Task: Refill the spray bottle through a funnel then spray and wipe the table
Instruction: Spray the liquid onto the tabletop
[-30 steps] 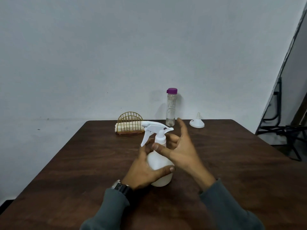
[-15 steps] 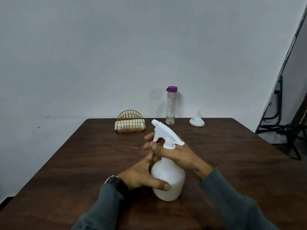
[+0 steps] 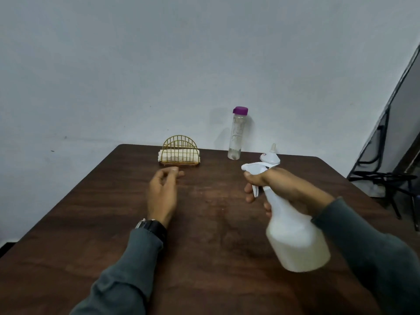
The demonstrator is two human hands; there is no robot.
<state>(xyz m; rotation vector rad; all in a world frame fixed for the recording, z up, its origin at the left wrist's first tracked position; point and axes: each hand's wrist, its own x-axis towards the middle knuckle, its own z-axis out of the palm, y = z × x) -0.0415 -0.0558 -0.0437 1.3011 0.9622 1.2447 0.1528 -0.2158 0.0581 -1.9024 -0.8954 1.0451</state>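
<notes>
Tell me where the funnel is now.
Head view: the funnel stands spout-up near the far edge of the table, right of the clear bottle, behind the nozzle of the spray bottle that the right hand holds.

The left hand (image 3: 162, 194) extends forward from a grey sleeve (image 3: 136, 264), palm turned toward the other hand, its fingers (image 3: 175, 172) loosely curled and holding nothing. The right hand (image 3: 281, 186) is well apart from it, at about the same reach, with its back turned up. Its fingers curl round the neck of the spray bottle (image 3: 295, 237), whose body hangs tilted below the wrist, toward the person.
</notes>
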